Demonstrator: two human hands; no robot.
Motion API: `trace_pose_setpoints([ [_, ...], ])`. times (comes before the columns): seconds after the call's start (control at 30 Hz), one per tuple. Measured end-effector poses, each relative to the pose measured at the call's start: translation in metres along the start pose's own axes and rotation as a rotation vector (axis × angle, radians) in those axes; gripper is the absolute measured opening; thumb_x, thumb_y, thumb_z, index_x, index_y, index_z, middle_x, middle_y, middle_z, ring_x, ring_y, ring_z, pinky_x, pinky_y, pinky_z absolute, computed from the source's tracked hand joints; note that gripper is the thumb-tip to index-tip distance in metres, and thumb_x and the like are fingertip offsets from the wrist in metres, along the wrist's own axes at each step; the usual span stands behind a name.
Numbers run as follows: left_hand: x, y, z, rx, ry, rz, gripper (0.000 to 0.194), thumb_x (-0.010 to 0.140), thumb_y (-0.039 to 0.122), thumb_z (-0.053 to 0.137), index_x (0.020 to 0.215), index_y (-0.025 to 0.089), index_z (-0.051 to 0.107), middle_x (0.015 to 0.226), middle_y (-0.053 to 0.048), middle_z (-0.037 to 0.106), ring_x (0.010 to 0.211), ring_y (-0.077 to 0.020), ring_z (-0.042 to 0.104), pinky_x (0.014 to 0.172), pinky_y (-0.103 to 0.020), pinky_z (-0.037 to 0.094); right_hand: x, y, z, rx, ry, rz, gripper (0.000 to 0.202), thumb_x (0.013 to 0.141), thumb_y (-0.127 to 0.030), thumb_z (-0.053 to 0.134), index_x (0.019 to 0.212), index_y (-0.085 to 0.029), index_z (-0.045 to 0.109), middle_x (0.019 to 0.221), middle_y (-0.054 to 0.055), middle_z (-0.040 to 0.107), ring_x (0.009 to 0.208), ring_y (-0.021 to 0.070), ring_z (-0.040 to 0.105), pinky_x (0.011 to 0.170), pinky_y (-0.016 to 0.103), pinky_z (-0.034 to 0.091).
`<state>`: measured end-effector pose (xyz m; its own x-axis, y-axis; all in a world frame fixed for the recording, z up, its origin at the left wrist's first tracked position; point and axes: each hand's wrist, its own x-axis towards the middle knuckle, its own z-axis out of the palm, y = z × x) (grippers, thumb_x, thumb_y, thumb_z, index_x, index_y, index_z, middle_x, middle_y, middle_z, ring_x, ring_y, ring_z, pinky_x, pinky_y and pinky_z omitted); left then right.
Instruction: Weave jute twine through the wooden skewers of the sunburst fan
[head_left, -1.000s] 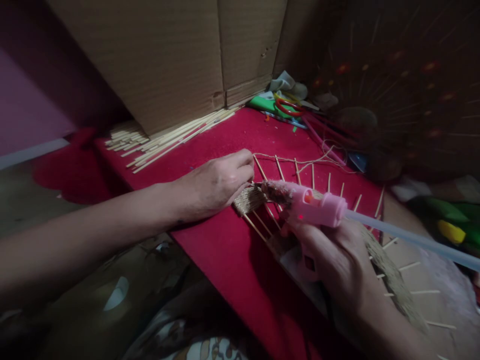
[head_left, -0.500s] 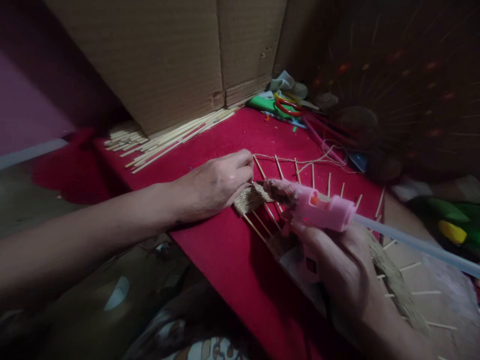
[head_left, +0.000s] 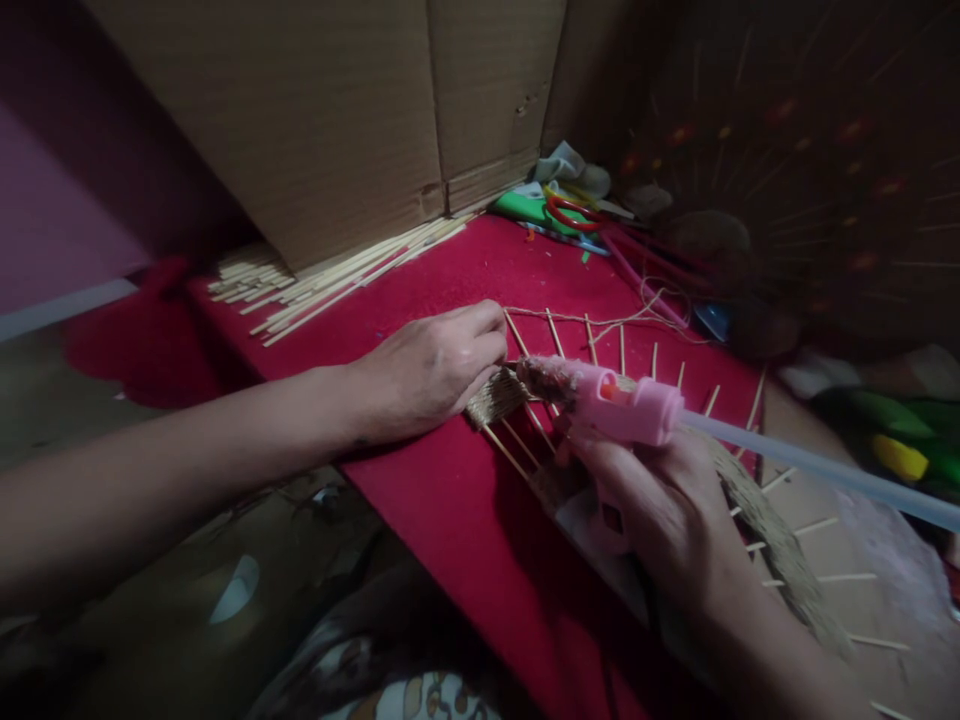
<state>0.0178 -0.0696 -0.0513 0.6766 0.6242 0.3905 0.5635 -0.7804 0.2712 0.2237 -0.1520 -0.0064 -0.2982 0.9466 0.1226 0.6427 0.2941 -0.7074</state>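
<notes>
Our left hand (head_left: pixel 450 360) is bent over, with its fingers squeezed close together. They pinch a thin string (head_left: pixel 570 317), which runs off to the right across the tops of some thin sticks (head_left: pixel 505 451). Just under those fingers is a woven band (head_left: pixel 493 396), near the edge of the red table (head_left: pixel 450 560), with the sticks poking out of it.

Our right hand (head_left: pixel 667 490) is wrapped around the handle of a pink glue gun (head_left: pixel 630 410). A long, cloudy glue stick (head_left: pixel 817 465) pokes out of its back. The messy tip points at the band, right beside our left fingers. We cannot tell if it touches.

On the right, a curved band (head_left: pixel 780 550) has sticks poking out too. Our right hand and the gun hide the middle, so we cannot see if the two bands join.

Farther back, a pile of loose sticks (head_left: pixel 360 285) lies by the big cardboard (head_left: pixel 300 120), and red-handled scissors (head_left: pixel 574 215) lie near a green thing (head_left: pixel 521 207).
</notes>
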Motion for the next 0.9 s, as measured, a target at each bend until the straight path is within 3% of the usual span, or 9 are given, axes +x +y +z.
trace_pose_setpoints([
  [0.33, -0.0001, -0.0006, 0.0000, 0.012, 0.021, 0.026, 0.021, 0.093, 0.018, 0.037, 0.087, 0.013, 0.057, 0.098, -0.011, 0.056, 0.084, -0.0165, 0.057, 0.074, -0.030, 0.050, 0.0028, -0.0029, -0.0003, -0.008, 0.039, -0.016, 0.021, 0.081, -0.028, 0.056, 0.096, -0.025, 0.070, 0.078, 0.005, 0.067, 0.081, 0.0268, 0.063, 0.063, 0.038, 0.052],
  [0.67, 0.0005, -0.0002, 0.0004, 0.035, 0.024, 0.034, 0.023, 0.095, 0.018, 0.036, 0.084, 0.013, 0.056, 0.095, -0.010, 0.056, 0.081, -0.0159, 0.057, 0.072, -0.028, 0.050, 0.0017, -0.0059, -0.0006, 0.015, 0.024, 0.003, 0.021, 0.082, -0.020, 0.052, 0.090, -0.025, 0.071, 0.071, 0.004, 0.064, 0.078, 0.0246, 0.063, 0.066, 0.036, 0.051],
  [0.9, 0.0009, 0.0004, 0.0012, 0.055, 0.018, 0.039, 0.024, 0.094, 0.017, 0.036, 0.084, 0.012, 0.057, 0.093, -0.010, 0.056, 0.080, -0.0161, 0.056, 0.071, -0.028, 0.050, 0.0055, -0.0068, -0.0040, 0.033, -0.004, 0.014, 0.028, 0.082, -0.022, 0.052, 0.105, -0.026, 0.068, 0.084, 0.004, 0.068, 0.083, 0.0245, 0.063, 0.068, 0.036, 0.051],
])
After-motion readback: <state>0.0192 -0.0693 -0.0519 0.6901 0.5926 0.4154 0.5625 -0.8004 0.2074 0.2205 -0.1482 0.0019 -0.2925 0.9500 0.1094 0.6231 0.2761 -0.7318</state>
